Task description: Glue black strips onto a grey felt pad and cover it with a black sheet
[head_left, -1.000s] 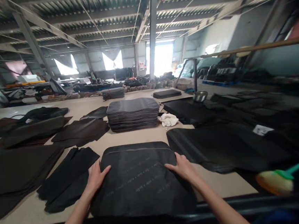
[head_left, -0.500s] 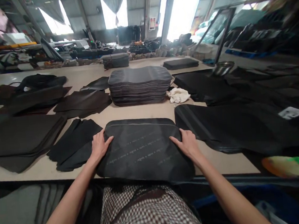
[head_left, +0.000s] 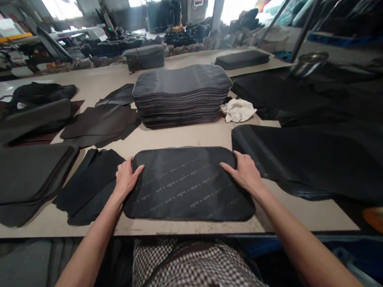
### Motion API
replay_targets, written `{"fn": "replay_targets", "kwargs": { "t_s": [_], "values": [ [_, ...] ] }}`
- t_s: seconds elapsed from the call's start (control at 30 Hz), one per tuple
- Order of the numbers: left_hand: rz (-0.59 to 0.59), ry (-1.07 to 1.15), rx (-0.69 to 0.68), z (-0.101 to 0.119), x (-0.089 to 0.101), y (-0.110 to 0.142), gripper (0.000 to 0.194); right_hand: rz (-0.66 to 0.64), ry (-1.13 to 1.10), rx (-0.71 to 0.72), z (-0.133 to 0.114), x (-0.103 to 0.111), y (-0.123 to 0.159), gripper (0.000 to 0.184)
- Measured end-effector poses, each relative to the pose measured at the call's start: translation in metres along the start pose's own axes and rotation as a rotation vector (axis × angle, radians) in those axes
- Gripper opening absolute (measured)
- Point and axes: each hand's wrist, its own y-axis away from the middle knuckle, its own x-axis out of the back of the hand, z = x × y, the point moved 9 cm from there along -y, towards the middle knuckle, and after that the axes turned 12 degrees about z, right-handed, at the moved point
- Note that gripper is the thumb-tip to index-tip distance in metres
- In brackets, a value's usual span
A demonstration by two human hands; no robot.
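Observation:
A black panel [head_left: 185, 188] with rounded corners and rows of pale printed lettering lies flat on the table in front of me. My left hand [head_left: 127, 176] grips its left edge near the far corner, thumb on top and the other fingers along the side. On the opposite edge my right hand [head_left: 244, 170] does the same, its thumb resting on the surface. The fingertips at the edges are partly hidden. Just beyond stands a tall stack of similar dark panels [head_left: 181, 104].
The beige tabletop [head_left: 118, 230] ends close to my apron [head_left: 189, 273]. Black cut pieces [head_left: 91, 183] and grey sheets [head_left: 22, 171] lie left, black sheets [head_left: 300, 156] right. A crumpled white cloth [head_left: 238, 110] sits beside the stack; a metal bowl [head_left: 310, 64] is farther right.
Between my hands the panel has slid forward, away from the table's front edge. Its upper layer now covers the strip that showed along the far side. The view has tilted down.

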Motion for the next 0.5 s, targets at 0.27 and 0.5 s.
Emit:
{"fn": "replay_targets", "kwargs": {
  "t_s": [0.27, 0.5],
  "values": [
    [-0.116, -0.02, -0.226, 0.024, 0.009, -0.041, 0.083, -0.078, 0.072, 0.154, 0.0, 0.006, -0.032, 0.076],
    [-0.499, -0.116, -0.303, 0.061, -0.007, -0.082, 0.074, -0.468, -0.15, 0.259, -0.015, -0.053, -0.101, 0.063]
  ]
}}
